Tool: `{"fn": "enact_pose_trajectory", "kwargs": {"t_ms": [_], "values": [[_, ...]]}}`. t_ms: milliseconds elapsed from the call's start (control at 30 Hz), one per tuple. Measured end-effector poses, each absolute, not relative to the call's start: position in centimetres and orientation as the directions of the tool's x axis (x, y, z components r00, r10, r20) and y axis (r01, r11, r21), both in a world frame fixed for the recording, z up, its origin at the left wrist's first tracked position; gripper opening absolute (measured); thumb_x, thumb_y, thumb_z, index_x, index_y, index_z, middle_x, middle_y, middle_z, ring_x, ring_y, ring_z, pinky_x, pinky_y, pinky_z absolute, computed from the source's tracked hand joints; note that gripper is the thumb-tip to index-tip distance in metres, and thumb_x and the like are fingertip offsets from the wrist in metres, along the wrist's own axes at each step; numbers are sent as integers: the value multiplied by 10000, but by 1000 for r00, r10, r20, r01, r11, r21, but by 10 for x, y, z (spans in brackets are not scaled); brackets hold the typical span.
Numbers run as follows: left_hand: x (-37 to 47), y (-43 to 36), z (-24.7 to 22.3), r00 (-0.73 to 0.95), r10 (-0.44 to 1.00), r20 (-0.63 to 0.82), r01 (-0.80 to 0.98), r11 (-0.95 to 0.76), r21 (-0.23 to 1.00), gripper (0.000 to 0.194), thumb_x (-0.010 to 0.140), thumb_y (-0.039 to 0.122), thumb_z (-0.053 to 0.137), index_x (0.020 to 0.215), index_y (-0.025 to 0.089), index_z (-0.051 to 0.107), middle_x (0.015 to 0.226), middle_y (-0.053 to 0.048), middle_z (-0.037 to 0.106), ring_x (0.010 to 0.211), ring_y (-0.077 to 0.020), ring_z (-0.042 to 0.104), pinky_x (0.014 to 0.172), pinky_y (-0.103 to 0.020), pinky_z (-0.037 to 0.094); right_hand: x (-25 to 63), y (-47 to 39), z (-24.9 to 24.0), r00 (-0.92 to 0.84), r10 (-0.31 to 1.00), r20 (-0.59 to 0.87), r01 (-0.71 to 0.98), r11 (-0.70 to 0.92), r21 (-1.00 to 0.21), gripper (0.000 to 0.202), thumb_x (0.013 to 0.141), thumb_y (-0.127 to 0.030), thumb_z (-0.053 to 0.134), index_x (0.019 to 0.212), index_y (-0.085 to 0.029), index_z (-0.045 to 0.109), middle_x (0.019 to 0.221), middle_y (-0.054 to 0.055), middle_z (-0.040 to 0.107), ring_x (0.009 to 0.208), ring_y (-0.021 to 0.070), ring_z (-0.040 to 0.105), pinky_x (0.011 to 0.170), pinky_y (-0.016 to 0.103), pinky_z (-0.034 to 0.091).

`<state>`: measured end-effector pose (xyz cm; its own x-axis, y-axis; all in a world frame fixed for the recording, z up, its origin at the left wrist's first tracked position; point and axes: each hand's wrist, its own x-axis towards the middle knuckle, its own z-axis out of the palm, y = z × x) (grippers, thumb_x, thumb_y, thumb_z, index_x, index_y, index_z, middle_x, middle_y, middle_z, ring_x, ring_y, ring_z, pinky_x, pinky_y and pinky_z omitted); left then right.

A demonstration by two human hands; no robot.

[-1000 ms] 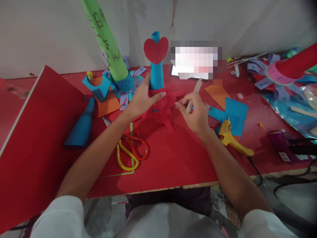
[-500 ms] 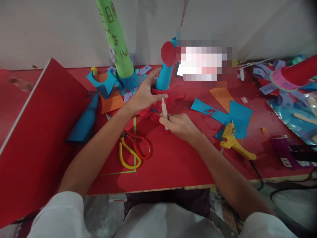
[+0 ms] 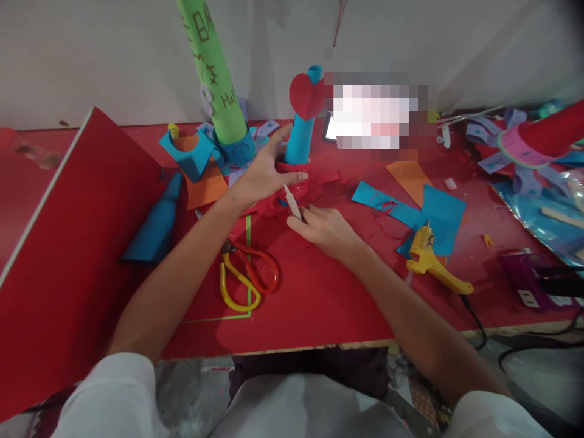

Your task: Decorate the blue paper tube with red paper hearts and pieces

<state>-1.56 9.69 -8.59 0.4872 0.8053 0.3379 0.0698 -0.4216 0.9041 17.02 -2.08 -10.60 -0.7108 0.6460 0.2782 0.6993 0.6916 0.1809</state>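
My left hand (image 3: 264, 169) is wrapped round the lower part of a blue paper tube (image 3: 300, 140) that stands nearly upright, its thumb across the red paper band (image 3: 297, 181) at the base. A red paper heart (image 3: 305, 96) is fixed near the tube's top. Between thumb and fingers, my right hand (image 3: 331, 234) grips a white pen (image 3: 293, 202) with a narrow tip, pointed up and left. Its tip is close to the red band, below my left thumb; whether they touch I cannot tell. Red-and-yellow-handled scissors (image 3: 253, 294) lie nearer me.
A green paper tube (image 3: 223, 91) rises behind my left hand. On the right are blue paper (image 3: 442, 213), a yellow glue gun (image 3: 426, 261) with a cord, and a purple box (image 3: 524, 280). A large red board (image 3: 59, 261) leans at the left.
The pen has swung from near upright to a leftward tilt, its tip moving left and slightly down. The blue tube has turned and shifted a little left, showing the heart more fully.
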Motion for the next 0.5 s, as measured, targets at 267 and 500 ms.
{"fn": "enact_pose_trajectory", "kwargs": {"t_ms": [267,500], "values": [[-18,94,-83,486,813,321,68,-401,914,876,760,465,917,1516,257,524,1401,-122,691,1349,-352,655,1121,-506,580,177,-26,-107,-692,549,469,690,694,207,410,1054,-30,366,982,-228,717,849,27,730,749,158,597,580,306,361],[-16,92,-82,541,775,327,14,-397,918,953,783,556,904,1560,248,447,1385,-138,713,1346,-332,674,1130,-491,569,191,-38,-106,-386,389,837,608,789,-87,34,1033,-231,664,1007,-234,686,966,33,812,764,143,713,671,270,514]]}}
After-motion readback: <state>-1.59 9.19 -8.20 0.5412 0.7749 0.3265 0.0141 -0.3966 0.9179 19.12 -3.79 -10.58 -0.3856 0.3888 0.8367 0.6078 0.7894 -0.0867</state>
